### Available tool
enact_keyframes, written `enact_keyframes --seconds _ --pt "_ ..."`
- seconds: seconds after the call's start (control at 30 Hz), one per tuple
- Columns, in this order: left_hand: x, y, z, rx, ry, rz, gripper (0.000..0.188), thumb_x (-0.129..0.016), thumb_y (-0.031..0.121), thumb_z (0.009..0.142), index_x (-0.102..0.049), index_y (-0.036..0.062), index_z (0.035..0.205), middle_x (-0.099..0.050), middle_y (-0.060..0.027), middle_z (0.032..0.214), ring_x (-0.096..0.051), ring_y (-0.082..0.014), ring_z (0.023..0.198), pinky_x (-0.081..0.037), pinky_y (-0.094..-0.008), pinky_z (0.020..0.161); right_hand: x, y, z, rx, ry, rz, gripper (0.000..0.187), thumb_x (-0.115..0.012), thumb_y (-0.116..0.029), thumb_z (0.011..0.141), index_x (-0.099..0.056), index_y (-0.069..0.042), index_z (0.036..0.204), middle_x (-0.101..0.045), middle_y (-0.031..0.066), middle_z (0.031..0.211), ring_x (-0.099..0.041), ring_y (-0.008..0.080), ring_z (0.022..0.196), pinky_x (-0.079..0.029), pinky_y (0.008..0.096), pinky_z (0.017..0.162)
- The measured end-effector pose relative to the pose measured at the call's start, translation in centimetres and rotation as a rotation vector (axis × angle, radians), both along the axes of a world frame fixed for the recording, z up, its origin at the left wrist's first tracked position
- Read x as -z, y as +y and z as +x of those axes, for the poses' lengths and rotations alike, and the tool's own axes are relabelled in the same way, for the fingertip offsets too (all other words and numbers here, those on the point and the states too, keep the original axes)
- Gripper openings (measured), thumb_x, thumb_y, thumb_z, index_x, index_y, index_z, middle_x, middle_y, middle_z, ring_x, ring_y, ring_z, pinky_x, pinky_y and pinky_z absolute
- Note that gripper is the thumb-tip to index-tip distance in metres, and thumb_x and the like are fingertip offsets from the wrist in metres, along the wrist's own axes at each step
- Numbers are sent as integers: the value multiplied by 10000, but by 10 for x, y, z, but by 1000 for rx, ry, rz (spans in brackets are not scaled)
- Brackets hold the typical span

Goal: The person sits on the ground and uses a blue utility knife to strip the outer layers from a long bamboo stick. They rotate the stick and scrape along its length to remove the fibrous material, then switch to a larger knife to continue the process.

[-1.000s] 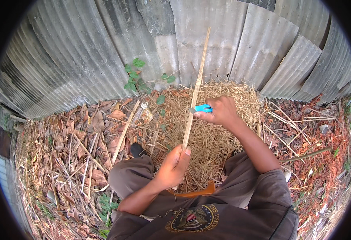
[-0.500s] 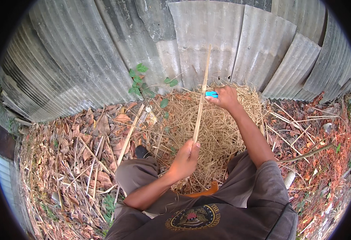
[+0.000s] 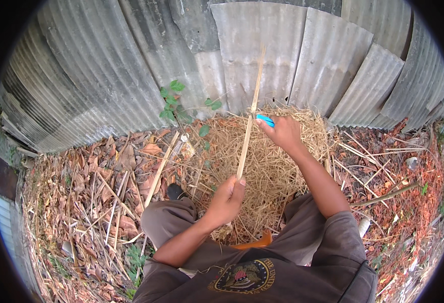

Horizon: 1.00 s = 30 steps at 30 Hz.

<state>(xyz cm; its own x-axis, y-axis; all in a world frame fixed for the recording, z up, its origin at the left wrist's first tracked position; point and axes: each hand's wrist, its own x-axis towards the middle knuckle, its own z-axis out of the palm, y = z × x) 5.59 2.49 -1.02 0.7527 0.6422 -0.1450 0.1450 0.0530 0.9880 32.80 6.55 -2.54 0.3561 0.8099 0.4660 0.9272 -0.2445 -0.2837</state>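
Observation:
A long, thin, pale bamboo strip (image 3: 245,146) slants up and away from my lap toward the metal wall. My left hand (image 3: 225,202) is closed round its near end, thumb along the top. About midway up the strip, my right hand (image 3: 285,133) grips a small knife (image 3: 265,120) by its bright blue handle. The knife's front end meets the strip's right side; its blade is too small to make out clearly. Beyond that point, the strip's far part looks thinner and split into fibres. Under both hands lies a heap of straw-like shavings (image 3: 277,171).
Overlapping corrugated metal sheets (image 3: 262,30) form a wall ahead. A green leafy plant (image 3: 170,101) grows at its foot. Dry leaves (image 3: 126,159) and loose sticks cover the ground on the left; reddish litter (image 3: 419,202) and a branch (image 3: 391,195) lie right. Something orange (image 3: 254,241) sits between my legs.
The strip and my left hand have shifted slightly left. My right hand has turned a little, so the blue handle now tilts down to the right.

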Motion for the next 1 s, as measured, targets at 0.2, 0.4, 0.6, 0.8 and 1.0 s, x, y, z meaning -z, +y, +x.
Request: enact_keyframes --seconds 0.2,0.4,0.6,0.8,1.0 --pt "-7 -8 8 67 56 166 224 -412 226 1010 -446 36 896 -358 0 643 -362 -92 573 -343 -299 528 8 0 55 -127 -284 159 739 -494 -823 695 -663 -104 692 -559 83 484 -593 253 458 -466 395 477" --pt "-4 -3 5 122 82 284 225 -414 225 1005 -446 24 909 -372 -36 648 -385 -128 574 -351 -322 539 17 -3 81 -281 -286 148 728 -484 -800 736 -634 -99 609 -536 78 471 -587 263 459 -449 405 477" --pt "1 -9 0 32 66 311 216 -407 212 1006 -441 21 910 -373 -61 631 -389 -145 549 -361 -347 533 15 -11 -5 -254 981 -169 737 -422 -745 831 -550 -64 578 -466 91 446 -468 239 383 -400 399 436" --pt "-5 -6 -8 17 83 215 210 -416 204 1003 -442 21 905 -378 -58 629 -390 -142 546 -354 -338 526 8 -16 -7 -87 115 119 706 -420 -751 823 -504 -93 583 -451 58 431 -481 240 384 -378 382 415" --pt "-9 -15 -11 83 29 212 218 -425 232 1009 -424 60 875 -364 50 653 -327 -42 568 -307 -249 501 -2 -3 56 -174 -377 262 712 -458 -810 725 -585 -115 640 -511 48 458 -557 248 438 -436 385 462"
